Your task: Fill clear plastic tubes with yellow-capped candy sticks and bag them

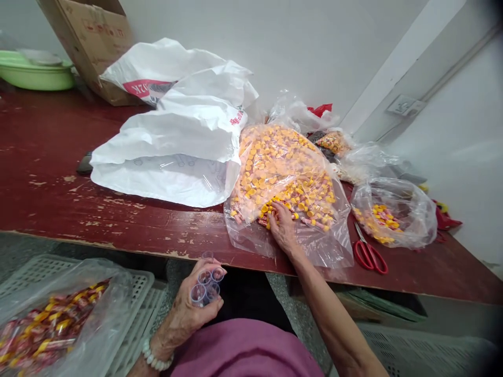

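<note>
My left hand [196,309], near my lap below the table edge, grips a bunch of several clear plastic tubes [206,285] with open ends upward. My right hand [283,228] rests on a heap of yellow caps and small red-and-white wrapped pieces [283,178], spilling from a clear plastic bag [326,246] on the table. Its fingers press among the pieces, and I cannot tell whether they hold any. Beside the heap lies a smaller clear bag with more of these pieces [393,214]. A clear bag of red-and-yellow wrapped sticks [47,324] sits low on the left.
The worn red-painted table [98,220] holds a large white woven sack [168,157] and red scissors [369,256]. A green basin [35,73] and a cardboard box [90,42] stand behind. A white plastic crate [133,298] sits below the table edge.
</note>
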A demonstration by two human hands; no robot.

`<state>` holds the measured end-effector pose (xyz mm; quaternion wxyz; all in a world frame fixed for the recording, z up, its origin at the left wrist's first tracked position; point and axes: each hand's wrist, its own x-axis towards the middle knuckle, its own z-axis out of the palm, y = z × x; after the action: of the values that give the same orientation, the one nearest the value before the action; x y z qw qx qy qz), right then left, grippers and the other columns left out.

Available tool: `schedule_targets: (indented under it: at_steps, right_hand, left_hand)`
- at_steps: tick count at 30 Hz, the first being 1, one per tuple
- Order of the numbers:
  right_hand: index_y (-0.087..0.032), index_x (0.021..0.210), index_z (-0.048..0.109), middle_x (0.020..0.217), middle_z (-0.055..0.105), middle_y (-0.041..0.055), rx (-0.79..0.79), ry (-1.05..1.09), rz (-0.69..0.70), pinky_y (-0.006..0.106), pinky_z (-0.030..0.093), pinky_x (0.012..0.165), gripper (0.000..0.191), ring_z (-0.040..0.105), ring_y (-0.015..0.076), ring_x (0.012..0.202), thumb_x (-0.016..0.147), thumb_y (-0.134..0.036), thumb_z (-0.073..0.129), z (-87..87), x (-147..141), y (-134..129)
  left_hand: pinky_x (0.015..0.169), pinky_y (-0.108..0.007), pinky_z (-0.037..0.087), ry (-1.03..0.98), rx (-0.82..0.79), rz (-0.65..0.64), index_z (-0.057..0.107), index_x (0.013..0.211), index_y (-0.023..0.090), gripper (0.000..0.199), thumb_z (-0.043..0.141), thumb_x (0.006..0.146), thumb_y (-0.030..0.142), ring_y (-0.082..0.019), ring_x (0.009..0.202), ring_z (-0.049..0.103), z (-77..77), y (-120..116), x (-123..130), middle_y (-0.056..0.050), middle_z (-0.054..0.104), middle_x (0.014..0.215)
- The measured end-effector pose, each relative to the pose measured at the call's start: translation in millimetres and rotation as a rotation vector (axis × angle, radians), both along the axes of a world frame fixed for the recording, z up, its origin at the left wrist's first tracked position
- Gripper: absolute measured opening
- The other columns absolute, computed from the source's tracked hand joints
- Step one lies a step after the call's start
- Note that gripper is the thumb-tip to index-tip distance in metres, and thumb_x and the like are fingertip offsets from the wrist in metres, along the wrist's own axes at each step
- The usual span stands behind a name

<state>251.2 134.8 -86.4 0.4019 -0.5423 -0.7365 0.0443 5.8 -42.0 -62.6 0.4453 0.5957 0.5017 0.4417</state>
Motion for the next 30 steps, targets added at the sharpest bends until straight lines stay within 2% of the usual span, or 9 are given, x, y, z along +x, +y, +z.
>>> schedule_targets:
  at_steps: [3,7,13,17,20,23,26,28,30]
  right_hand:
    - [-0.016,0.106,0.059,0.108,0.061,0.0116,0.026,0.192,-0.037,0.041,0.043,0.093,0.028,0.055,0.0196,0.104,0.088,-0.028,0.041,2.5,27.1,-3.5]
    - [-0.016,0.101,0.06,0.097,0.063,0.0087,-0.035,0.194,-0.041,0.037,0.05,0.078,0.026,0.06,0.018,0.088,0.089,-0.031,0.043,4.6,50.5,-22.9]
    - [-0.02,0.106,0.061,0.105,0.062,0.0101,-0.036,-0.216,0.064,0.042,0.043,0.091,0.024,0.052,0.0241,0.102,0.086,-0.028,0.051,11.5,37.6,-47.4]
    - [-0.019,0.113,0.058,0.104,0.061,0.0113,-0.13,-0.493,0.065,0.039,0.044,0.086,0.028,0.052,0.0263,0.098,0.086,-0.025,0.049,15.0,19.6,-40.6]
    - [-0.017,0.116,0.055,0.105,0.061,0.0138,-0.24,-0.542,0.021,0.037,0.045,0.08,0.032,0.055,0.0267,0.095,0.086,-0.02,0.045,14.4,17.7,-32.4]
    - [-0.014,0.116,0.052,0.108,0.06,0.0164,-0.206,-0.337,-0.018,0.039,0.045,0.083,0.032,0.056,0.0269,0.098,0.087,-0.023,0.043,18.2,20.7,-31.9]
    - [-0.017,0.112,0.052,0.094,0.061,0.0099,-0.22,0.101,0.02,0.036,0.048,0.076,0.03,0.058,0.0207,0.083,0.088,-0.034,0.045,35.5,11.2,-47.6]
    - [-0.02,0.11,0.052,0.082,0.06,0.0029,-0.366,0.406,0.178,0.029,0.049,0.065,0.029,0.056,0.0144,0.069,0.088,-0.038,0.049,52.8,-6.3,-67.9]
    - [-0.021,0.106,0.053,0.082,0.06,0.0008,-0.507,0.608,0.386,0.026,0.049,0.064,0.025,0.057,0.0113,0.068,0.087,-0.037,0.052,67.9,-29.3,-91.5]
  left_hand:
    - [0.068,-0.026,0.053,0.003,0.015,0.023,0.062,0.097,0.018,0.036,0.062,0.061,0.012,-0.02,0.092,0.06,-0.2,1.7,0.9,-0.008,0.055,0.109]
    - [0.071,-0.026,0.051,0.05,0.0,-0.024,0.06,0.098,0.018,0.037,0.058,0.063,0.008,-0.019,0.095,0.058,-0.2,4.3,5.4,-0.008,0.053,0.11]
    - [0.079,-0.027,0.049,0.05,0.014,-0.05,0.059,0.099,0.018,0.042,0.056,0.059,0.004,-0.02,0.104,0.054,-0.4,7.1,13.6,-0.008,0.053,0.109]
    - [0.074,-0.025,0.049,0.064,0.006,-0.066,0.059,0.098,0.018,0.041,0.056,0.059,0.004,-0.018,0.098,0.056,3.3,7.7,14.5,-0.008,0.053,0.109]
    - [0.083,-0.029,0.047,0.095,0.042,-0.052,0.059,0.097,0.018,0.04,0.056,0.059,0.003,-0.02,0.103,0.054,8.0,7.9,13.4,-0.008,0.053,0.108]
    - [0.089,-0.033,0.045,0.11,0.072,-0.062,0.058,0.096,0.018,0.04,0.057,0.059,0.003,-0.021,0.109,0.05,13.8,6.9,13.9,-0.008,0.052,0.108]
    - [0.094,-0.035,0.043,0.119,0.094,-0.093,0.057,0.096,0.018,0.04,0.056,0.059,0.003,-0.023,0.115,0.046,20.2,4.9,17.3,-0.009,0.049,0.109]
    - [0.097,-0.035,0.04,0.139,0.119,-0.125,0.057,0.097,0.019,0.042,0.056,0.058,0.002,-0.022,0.116,0.045,24.3,3.1,20.4,-0.008,0.047,0.109]
    - [0.097,-0.034,0.04,0.156,0.138,-0.167,0.057,0.097,0.019,0.045,0.055,0.057,0.0,-0.022,0.114,0.045,28.0,1.1,23.2,-0.007,0.045,0.109]
